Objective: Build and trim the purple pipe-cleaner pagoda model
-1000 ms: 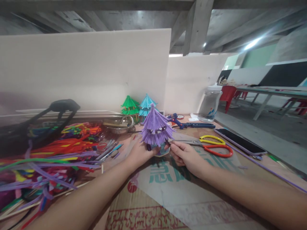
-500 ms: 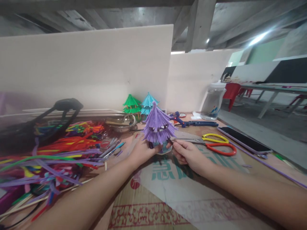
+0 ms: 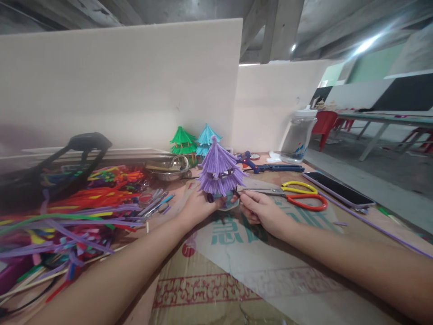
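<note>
A small two-tiered pavilion model [image 3: 219, 169] with purple pipe-cleaner roofs stands upright in front of me. My left hand [image 3: 199, 211] is closed around its lower left side, with the fingers partly hidden behind and under the roof. At the model's lower right, my right hand [image 3: 259, 210] makes a pinch with thumb and forefinger. A small dark tip shows between those fingers, too small to name, close to the model's lower part. Just beyond the right hand lies a pair of scissors [image 3: 306, 195] with one yellow and one red handle loop.
Pipe cleaners [image 3: 91, 198] of many colours heap at the left beside a black bag [image 3: 81, 155]. Green [image 3: 182, 140] and light blue [image 3: 207, 137] pavilions stand behind. A glue gun [image 3: 250, 160], a metal bowl [image 3: 167, 169], a water bottle [image 3: 299, 135] and a phone [image 3: 338, 188] lie around.
The whole view has shifted slightly, so everything sits a little higher and further left. Both hands keep nearly the same hold at the purple pavilion.
</note>
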{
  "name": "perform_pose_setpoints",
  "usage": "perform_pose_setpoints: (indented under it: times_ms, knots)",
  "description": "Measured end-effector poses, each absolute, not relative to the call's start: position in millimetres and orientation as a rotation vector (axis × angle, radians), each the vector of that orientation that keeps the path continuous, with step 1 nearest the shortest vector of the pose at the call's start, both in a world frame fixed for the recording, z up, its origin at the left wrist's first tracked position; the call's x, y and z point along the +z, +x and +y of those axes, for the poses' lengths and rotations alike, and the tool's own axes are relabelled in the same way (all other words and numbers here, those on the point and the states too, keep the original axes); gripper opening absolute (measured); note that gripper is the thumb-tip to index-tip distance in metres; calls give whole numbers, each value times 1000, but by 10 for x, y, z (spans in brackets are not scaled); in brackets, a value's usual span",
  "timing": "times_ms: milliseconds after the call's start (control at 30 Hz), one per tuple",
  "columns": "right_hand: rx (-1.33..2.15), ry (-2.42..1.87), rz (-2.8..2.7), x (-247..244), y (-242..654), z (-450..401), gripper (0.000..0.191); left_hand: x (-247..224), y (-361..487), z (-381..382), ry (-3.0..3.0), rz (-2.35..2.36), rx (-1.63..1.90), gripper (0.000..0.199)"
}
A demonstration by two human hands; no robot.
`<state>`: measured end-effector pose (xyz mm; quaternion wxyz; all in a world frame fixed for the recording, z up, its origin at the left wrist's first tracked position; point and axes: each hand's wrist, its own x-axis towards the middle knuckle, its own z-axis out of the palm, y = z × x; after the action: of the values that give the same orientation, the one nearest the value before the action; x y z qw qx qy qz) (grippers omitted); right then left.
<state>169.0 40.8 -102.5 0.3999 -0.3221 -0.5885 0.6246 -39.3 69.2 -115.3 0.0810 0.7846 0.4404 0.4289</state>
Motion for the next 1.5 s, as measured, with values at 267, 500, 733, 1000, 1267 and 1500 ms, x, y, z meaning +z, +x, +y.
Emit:
perform_pose_setpoints:
  times_ms: [267, 500, 733, 1000, 1267, 1500]
  knots:
    - [1570, -788, -1499, -1050, 1701, 442, 46, -1142, -394, 674, 2327, 1392, 1219, 38]
    - [1568, -788, -1482, -1054, 1704, 449, 45, -1140, -393, 668, 2328, 1408, 1213, 39]
    - [1600, -768, -1474, -1045, 1704, 436, 45, -1153, -400, 682, 2328, 1400, 1225, 39]
    - [1602, -774, -1466, -1054, 1710, 447, 45, -1182, -408, 706, 2357, 1337, 1276, 41]
    - [1584, -807, -1486, -1069, 1712, 464, 43, -1166, -399, 683, 2346, 1357, 1254, 42]
    - [1556, -819, -1536, -1044, 1694, 418, 50, -1155, -412, 705, 2353, 1382, 1228, 43]
